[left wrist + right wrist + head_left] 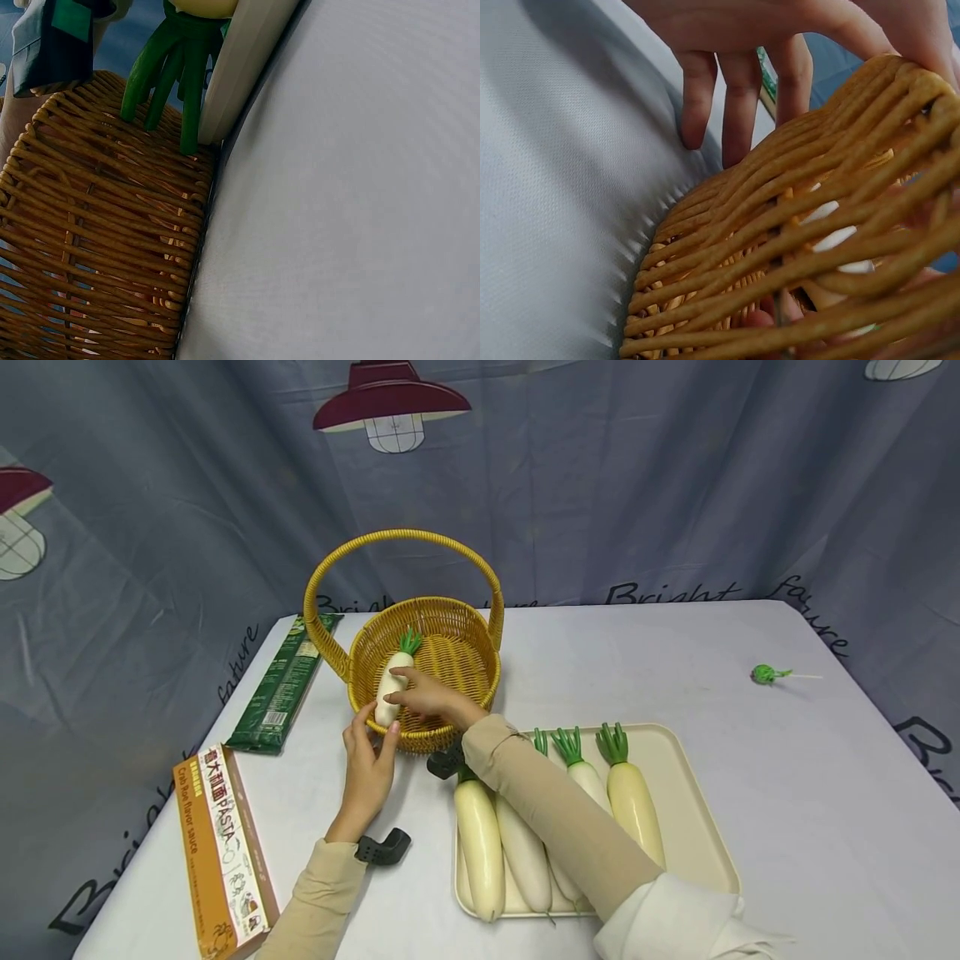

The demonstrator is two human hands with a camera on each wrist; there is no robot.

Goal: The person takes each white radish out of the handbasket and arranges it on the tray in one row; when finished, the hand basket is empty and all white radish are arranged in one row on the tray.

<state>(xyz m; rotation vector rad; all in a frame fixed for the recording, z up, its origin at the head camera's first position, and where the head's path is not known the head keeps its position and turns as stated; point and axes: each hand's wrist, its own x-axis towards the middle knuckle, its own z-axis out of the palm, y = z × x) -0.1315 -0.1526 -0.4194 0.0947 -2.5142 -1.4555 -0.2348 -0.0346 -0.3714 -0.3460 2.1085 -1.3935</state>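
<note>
A yellow wicker basket [459, 653] with a tall arched handle stands at the back of the table. Inside, against its left wall, leans a small white radish [392, 687] with green leaf stubs pointing away. My right hand [433, 697] reaches over the near rim and holds the radish, two fingertips across it; its thumb is hidden. At the near left rim is my left hand [365, 772], thumb and index finger touching the edge beside the radish's lower end. In the right wrist view the left hand's other fingers [739, 112] hang straight outside the weave.
A beige tray [693, 835] with several white radishes [480, 852] lies in front, partly under my right arm. To the left are a green packet [277, 689] and a pasta box [225, 852]. A green lollipop [763, 674] lies far right.
</note>
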